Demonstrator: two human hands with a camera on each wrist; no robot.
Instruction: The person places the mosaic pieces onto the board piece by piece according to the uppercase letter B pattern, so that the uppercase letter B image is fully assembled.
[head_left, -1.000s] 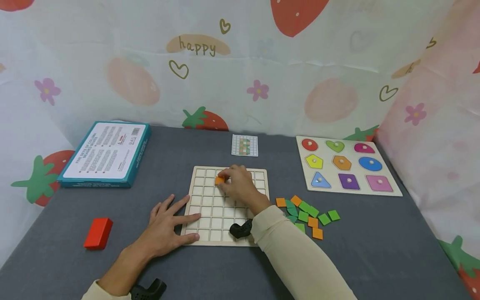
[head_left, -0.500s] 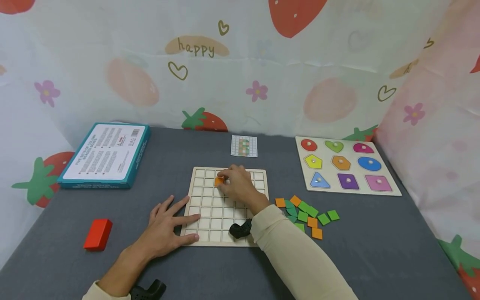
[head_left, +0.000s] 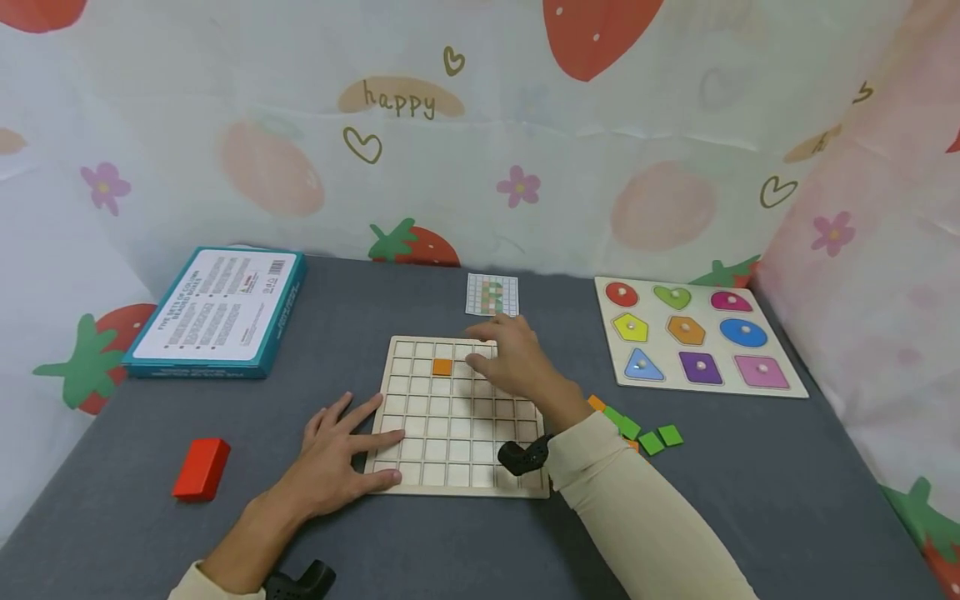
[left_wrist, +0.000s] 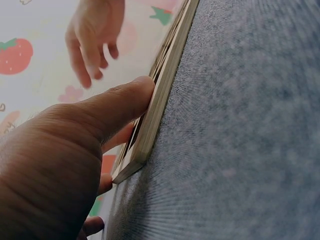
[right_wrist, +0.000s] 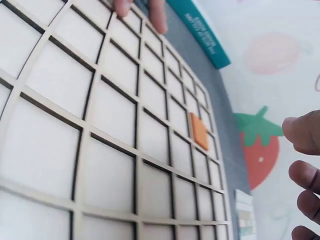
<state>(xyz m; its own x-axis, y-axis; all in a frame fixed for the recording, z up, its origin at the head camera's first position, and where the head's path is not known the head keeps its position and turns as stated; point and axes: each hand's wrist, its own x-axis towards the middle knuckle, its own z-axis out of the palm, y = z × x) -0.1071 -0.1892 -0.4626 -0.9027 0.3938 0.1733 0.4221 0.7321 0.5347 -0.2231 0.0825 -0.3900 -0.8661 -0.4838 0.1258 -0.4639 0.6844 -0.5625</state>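
A wooden grid board lies on the grey cloth. My left hand rests on its left edge with fingers spread; in the left wrist view the thumb presses the board's rim. One orange square tile sits in the second row from the back, third column. In the right wrist view this tile is slightly raised at one side of its cell. My right hand hovers over the board's back right part, fingers loosely bent, holding nothing.
Green and orange tiles lie right of the board, partly hidden by the right sleeve. A small pattern card is behind the board. A shape puzzle stands back right, a teal box back left, a red block at left.
My right hand has let go of the orange tile, which stays in its cell, and has moved right across the board. The left hand holds its place.
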